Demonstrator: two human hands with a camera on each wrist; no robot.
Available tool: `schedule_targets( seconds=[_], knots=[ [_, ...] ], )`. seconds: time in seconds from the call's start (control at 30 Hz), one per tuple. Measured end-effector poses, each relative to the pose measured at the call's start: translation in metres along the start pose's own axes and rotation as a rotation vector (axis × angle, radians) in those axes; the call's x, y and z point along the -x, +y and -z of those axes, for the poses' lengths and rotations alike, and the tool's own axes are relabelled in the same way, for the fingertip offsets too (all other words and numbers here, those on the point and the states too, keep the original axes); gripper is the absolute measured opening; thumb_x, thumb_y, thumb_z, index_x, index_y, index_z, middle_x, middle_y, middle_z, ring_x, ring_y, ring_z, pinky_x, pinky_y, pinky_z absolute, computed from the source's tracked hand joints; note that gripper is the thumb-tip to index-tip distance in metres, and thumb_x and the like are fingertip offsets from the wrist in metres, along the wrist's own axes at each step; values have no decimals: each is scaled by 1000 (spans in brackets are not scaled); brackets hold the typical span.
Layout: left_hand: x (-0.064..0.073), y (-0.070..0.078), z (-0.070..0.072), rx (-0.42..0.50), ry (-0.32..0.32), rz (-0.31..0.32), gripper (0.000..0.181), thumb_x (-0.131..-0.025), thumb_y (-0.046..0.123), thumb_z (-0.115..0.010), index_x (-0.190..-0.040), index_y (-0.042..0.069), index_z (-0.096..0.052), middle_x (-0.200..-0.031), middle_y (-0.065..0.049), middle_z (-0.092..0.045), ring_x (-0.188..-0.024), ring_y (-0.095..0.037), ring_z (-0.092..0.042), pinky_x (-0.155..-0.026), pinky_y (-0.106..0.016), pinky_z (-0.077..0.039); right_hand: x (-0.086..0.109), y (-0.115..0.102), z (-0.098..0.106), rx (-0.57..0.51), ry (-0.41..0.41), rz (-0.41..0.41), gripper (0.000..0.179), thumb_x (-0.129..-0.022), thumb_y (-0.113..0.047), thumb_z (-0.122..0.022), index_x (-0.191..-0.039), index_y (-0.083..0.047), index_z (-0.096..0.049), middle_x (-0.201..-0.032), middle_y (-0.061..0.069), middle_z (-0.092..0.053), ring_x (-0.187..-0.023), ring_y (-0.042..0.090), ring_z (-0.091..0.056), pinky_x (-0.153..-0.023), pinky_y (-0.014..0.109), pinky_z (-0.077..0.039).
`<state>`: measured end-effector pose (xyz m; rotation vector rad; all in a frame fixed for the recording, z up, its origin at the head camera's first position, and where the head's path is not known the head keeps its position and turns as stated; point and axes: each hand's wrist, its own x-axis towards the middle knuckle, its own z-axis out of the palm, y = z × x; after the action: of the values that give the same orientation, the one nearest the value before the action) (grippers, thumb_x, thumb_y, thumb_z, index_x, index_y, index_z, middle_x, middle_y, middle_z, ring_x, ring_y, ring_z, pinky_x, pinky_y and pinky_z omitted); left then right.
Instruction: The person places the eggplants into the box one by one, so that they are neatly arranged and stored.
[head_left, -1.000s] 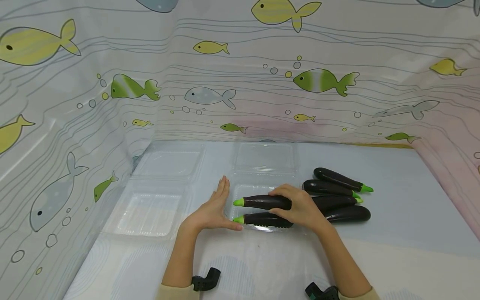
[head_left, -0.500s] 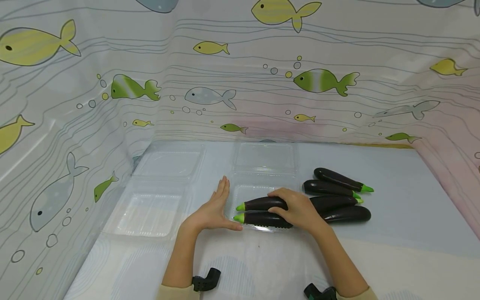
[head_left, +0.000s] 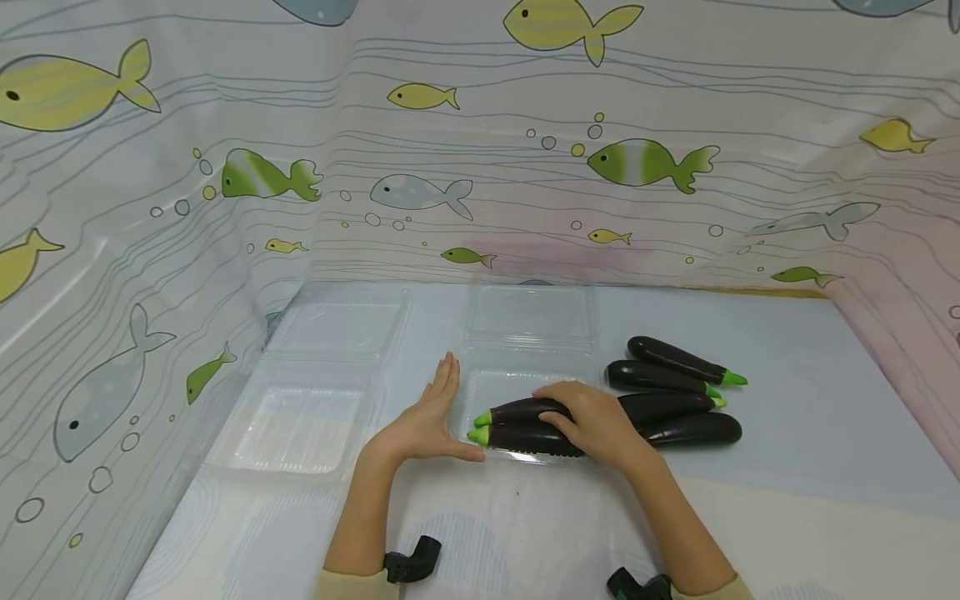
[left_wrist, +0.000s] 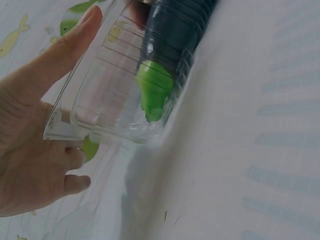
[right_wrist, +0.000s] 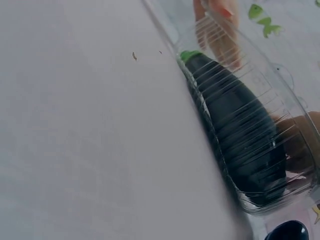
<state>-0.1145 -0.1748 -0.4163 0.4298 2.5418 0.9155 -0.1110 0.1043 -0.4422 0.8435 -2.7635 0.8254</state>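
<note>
In the head view, a clear hinged plastic box [head_left: 498, 382] stands with its lid folded back. A dark purple eggplant [head_left: 525, 438] with a green stem end lies along its front wall, also seen through the ribbed side in the right wrist view. My right hand [head_left: 600, 423] grips a second eggplant [head_left: 517, 410] from above, thumb in front and fingers behind; it lies right behind the first, inside the box. My left hand [head_left: 420, 423] rests at the box's left edge, thumb spread towards the front corner and fingers straight up along the side.
Several more eggplants [head_left: 667, 354] lie to the right of the box, some partly behind my right hand. Another open clear box [head_left: 300, 429] stands on the left. A fish-patterned sheet [head_left: 420, 233] rises behind and beside the table.
My right hand has brought the second eggplant towards the front and down, from a gap behind the first to right against it. My left hand has stayed put.
</note>
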Motion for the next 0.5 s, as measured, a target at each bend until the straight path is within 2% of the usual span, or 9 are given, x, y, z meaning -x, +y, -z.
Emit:
schedule_targets(
  seconds=[0.17, 0.27, 0.5],
  knots=[
    [0, 0, -1, -7, 2, 6, 141, -61, 45, -90, -153, 12, 12, -157, 2, 22, -144, -29, 8, -114, -52, -17, 1, 1, 2, -99, -19, -70, 41, -88, -31, -71, -124, -13, -65, -122, 2, -65, -116, 21, -59, -94, 41, -48],
    [0, 0, 0, -5, -2, 3, 141, -61, 45, -90, -153, 12, 12, -157, 2, 23, -144, -28, 9, -114, -51, -17, 3, 3, 3, -167, 0, -97, 46, -87, -34, -72, -127, -13, -63, -126, 1, -63, -119, 21, -56, -95, 41, -48],
    [0, -1, 1, 3, -5, -14, 141, -62, 44, -90, -152, 11, 13, -156, 2, 23, -144, -26, 10, -115, -50, -14, 9, 7, 11, -339, 121, -16, 55, -79, -25, -80, -128, -9, -61, -127, 2, -62, -114, 30, -59, -92, 44, -49]
  ],
)
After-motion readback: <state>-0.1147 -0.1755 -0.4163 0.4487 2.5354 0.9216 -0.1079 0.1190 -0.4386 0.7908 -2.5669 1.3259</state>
